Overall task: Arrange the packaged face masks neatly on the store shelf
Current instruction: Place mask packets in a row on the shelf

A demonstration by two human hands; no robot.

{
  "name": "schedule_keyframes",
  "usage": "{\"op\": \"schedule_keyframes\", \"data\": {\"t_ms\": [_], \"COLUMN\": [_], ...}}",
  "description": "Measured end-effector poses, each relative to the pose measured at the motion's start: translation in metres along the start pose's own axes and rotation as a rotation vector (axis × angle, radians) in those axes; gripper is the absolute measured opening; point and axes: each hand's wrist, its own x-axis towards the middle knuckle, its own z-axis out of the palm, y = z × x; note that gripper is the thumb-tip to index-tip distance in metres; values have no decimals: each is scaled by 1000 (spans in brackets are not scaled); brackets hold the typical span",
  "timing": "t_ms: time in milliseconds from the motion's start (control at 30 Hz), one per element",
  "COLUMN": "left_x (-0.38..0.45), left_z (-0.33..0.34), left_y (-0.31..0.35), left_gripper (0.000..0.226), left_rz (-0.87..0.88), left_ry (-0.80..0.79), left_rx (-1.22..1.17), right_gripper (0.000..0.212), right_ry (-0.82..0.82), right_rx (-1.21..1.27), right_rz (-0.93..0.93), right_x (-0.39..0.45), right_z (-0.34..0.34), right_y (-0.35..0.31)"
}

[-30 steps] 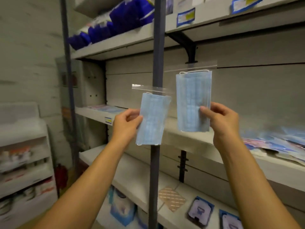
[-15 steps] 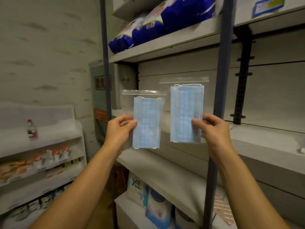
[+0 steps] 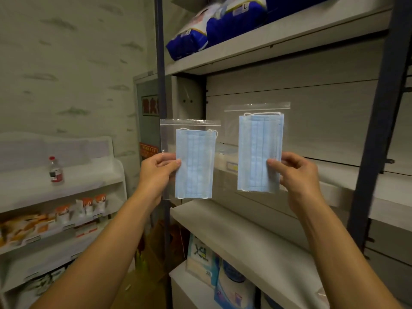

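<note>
Above the shelf's (image 3: 245,239) front edge, each hand, left (image 3: 157,172) and right (image 3: 296,175), pinched one mask (image 3: 194,166) by its side, flat, probably to line them up.

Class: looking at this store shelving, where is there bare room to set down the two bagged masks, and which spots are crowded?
Bare room: the grey shelf board below both hands, between the dark upright post and the back panel. The left hand and right hand each hold a bagged mask. Crowded: the top shelf with blue packs, and the bottom shelf's boxes.
</note>
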Motion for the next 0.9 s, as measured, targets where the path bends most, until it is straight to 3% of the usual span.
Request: {"op": "schedule_keyframes", "data": {"t_ms": [567,900], "left_x": [217,300], "left_z": [39,55], "left_y": [-38,-79], "left_gripper": [15,17], "left_rz": [85,28], "left_ry": [17,7], "left_rx": [42,-24], "right_gripper": [12,13], "right_ry": [-19,-11], "right_rx": [-2,-58], "right_rz": [-90,-86], "right_x": [185,250], "right_z": [108,150], "right_y": [57,86]}}
